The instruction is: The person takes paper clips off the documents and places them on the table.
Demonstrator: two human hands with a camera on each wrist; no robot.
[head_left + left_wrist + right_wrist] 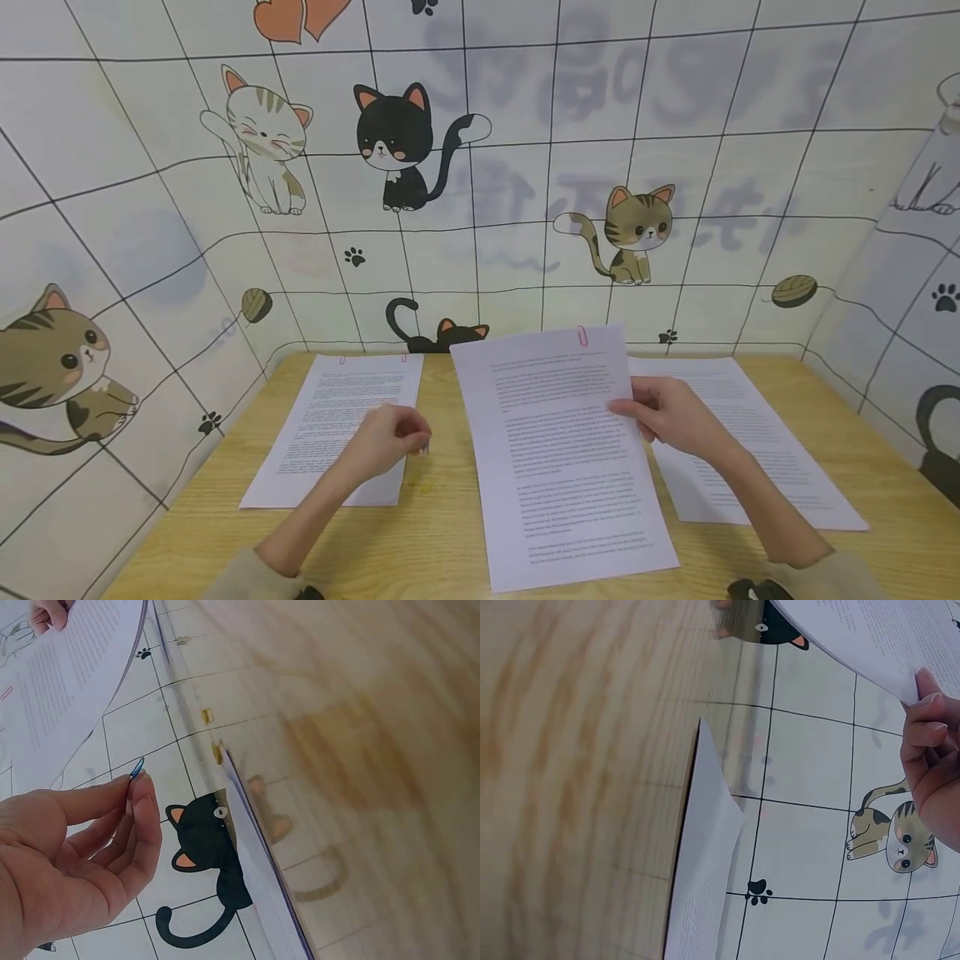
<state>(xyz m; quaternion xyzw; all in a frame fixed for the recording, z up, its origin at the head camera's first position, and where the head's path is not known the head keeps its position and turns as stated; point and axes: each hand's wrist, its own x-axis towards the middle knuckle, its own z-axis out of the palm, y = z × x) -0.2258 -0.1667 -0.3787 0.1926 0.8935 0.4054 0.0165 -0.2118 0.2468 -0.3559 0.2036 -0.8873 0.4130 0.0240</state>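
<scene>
My left hand point(384, 440) pinches a small blue paper clip point(137, 767) between thumb and fingertips, beside the right edge of the left paper stack point(341, 417). Two pink clips sit on that stack's top edge. Raised at the centre, a printed sheaf of paper point(562, 467) carries one pink paper clip point(582, 336) near its top right corner. My right hand point(678, 414) grips this sheaf by its right edge, thumb on the printed face and fingers behind. In the left wrist view, yellow paper clips point(217, 754) lie on the table near the left stack.
Another printed stack point(757, 450) lies at the right on the wooden table point(442, 542), partly covered by the right hand and forearm. A white wall sheet point(517, 175) with cartoon cats and grid lines encloses the back and sides.
</scene>
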